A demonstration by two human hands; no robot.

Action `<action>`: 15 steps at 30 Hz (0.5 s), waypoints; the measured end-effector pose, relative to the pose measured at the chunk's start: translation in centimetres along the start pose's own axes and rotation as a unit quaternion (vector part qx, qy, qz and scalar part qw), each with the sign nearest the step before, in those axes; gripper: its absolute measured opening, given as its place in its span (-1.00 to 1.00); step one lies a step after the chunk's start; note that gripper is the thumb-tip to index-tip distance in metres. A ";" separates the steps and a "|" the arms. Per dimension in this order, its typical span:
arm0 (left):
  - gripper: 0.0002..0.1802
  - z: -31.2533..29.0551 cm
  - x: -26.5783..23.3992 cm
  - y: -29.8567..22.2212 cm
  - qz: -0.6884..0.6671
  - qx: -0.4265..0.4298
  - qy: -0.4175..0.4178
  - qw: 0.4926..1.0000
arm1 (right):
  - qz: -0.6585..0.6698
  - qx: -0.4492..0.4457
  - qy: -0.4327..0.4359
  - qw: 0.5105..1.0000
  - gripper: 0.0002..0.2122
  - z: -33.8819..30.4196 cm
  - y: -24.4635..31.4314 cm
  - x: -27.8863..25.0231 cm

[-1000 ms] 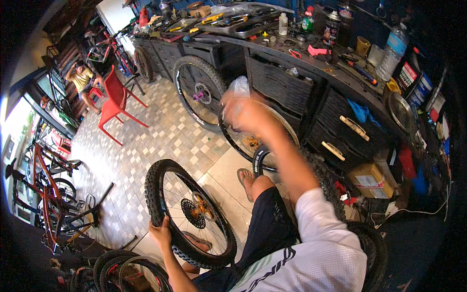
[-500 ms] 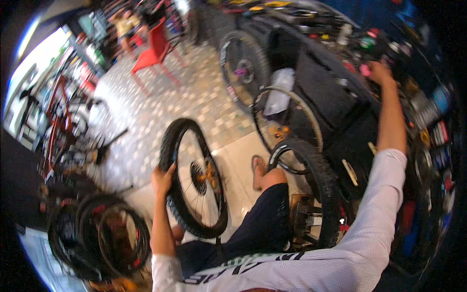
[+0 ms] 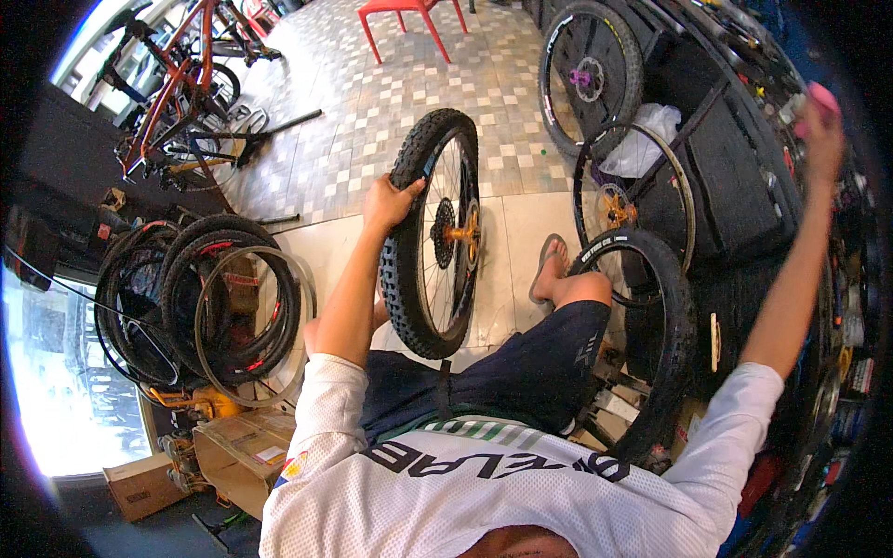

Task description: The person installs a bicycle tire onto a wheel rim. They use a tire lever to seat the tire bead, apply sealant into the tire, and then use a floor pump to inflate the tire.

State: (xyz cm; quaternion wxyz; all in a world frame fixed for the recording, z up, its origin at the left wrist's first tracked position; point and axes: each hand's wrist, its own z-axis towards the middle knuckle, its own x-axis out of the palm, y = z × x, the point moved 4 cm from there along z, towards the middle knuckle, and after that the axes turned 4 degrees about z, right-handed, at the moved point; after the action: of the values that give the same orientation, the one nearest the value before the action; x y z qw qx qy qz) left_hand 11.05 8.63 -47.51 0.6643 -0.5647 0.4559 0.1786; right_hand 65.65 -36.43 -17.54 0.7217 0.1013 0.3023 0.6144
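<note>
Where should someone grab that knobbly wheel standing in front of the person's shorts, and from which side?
Probably the wheel is best held by the upper-left part of its tyre, coming from the left, where the left hand grips. It stands roughly upright, and the rounded tread there lies well clear of the toothed sprockets.

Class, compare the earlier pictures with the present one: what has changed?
The right hand has swung outward to the right and taken hold of the pink item, which lay apart from it a second ago. The left hand still grips the knobby-tyred wheel, and the red chair stands where it did.
</note>
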 end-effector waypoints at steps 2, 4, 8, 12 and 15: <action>-0.28 0.2 0.1 0.4 0.004 -0.002 0.003 1.000 | 0.028 0.008 0.122 0.992 -0.78 -8.8 10.7 8.6; -0.27 0.3 0.1 1.9 0.006 -0.007 -0.005 1.000 | 0.076 0.016 0.257 0.963 -0.83 -18.9 18.9 17.6; -0.29 0.9 1.4 2.6 -0.027 -0.020 0.006 0.999 | 0.047 -0.068 0.444 0.892 -0.77 -37.7 26.0 29.0; -0.35 -0.2 2.1 0.5 -0.037 -0.018 0.008 0.999 | 0.031 -0.117 0.416 0.901 -0.85 -45.4 26.6 32.2; -0.38 0.4 2.0 1.7 -0.092 -0.031 0.020 0.995 | -0.002 -0.159 0.409 0.899 -0.86 -47.0 28.0 33.8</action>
State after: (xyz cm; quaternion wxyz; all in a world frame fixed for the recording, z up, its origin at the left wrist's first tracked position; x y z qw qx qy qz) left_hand 10.98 8.95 -50.19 0.6508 -0.6280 0.4095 0.1200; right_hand 18.25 -8.70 -51.01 0.5424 -0.2755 0.4689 0.6403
